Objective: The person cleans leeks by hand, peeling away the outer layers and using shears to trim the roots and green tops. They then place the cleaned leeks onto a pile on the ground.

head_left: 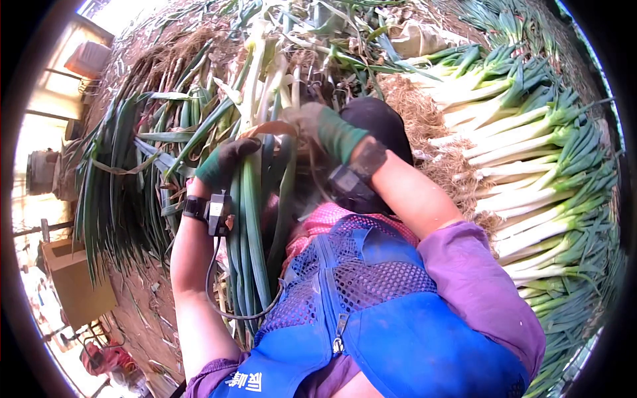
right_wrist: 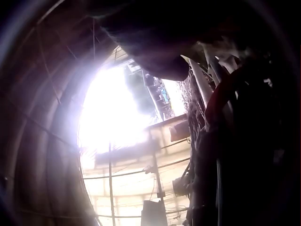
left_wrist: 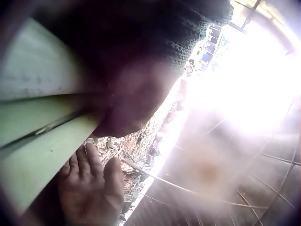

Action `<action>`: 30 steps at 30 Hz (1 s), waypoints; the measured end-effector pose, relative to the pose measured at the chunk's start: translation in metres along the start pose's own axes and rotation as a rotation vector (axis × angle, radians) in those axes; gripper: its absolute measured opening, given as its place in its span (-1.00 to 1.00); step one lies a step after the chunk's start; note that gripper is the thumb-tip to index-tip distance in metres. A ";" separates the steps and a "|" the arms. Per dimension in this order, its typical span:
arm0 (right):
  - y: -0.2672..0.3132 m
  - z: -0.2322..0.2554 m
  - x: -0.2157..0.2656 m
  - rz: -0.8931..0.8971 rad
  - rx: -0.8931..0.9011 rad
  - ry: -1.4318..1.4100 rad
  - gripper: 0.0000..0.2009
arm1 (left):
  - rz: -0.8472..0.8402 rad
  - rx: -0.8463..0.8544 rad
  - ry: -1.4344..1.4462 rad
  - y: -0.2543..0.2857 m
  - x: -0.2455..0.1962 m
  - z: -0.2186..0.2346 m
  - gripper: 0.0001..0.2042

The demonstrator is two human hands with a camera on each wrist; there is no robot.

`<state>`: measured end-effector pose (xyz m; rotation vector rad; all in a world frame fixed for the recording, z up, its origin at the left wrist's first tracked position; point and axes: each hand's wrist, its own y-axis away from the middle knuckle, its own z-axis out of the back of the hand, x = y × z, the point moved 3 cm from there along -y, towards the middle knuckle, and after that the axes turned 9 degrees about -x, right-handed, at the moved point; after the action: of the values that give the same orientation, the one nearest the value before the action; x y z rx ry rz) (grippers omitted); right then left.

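Fingers of both gloved hands, left hand (head_left: 229,159) and right hand (head_left: 312,123), clamped on the leek bundle (head_left: 255,219) between them; we judge it heavy, floppy, slick, so grip the tan band (head_left: 269,129)

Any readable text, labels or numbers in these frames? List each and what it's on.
White characters printed on the blue mesh vest, at its lower edge near: upside down in the head view and too distorted to read reliably.
Wrist-worn camera units: no legible markings.
Cardboard box at the left: no print visible.
Left wrist and right wrist views: blurred and glare-washed, no text.
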<state>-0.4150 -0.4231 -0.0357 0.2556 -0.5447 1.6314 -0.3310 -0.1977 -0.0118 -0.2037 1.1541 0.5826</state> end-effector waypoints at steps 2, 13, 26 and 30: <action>0.002 -0.082 -0.016 -0.208 -0.025 -0.305 -0.78 | 0.290 -0.053 0.063 0.010 0.005 0.003 -0.78; 0.044 -0.107 -0.017 -0.844 -0.446 -1.386 -0.68 | 0.208 -0.715 -0.671 -0.016 0.049 0.057 -0.39; 0.037 -0.077 -0.052 -0.296 -0.413 -0.818 -0.60 | 0.382 -0.585 0.043 -0.036 0.045 -0.007 -0.37; 0.031 -0.067 -0.047 -0.429 -0.318 -1.325 -0.61 | 0.369 -0.716 0.394 -0.003 0.001 0.038 -0.56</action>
<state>-0.4284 -0.4333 -0.1215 1.1456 -1.5851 0.7533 -0.2986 -0.1832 0.0020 -0.7531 1.3312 1.3200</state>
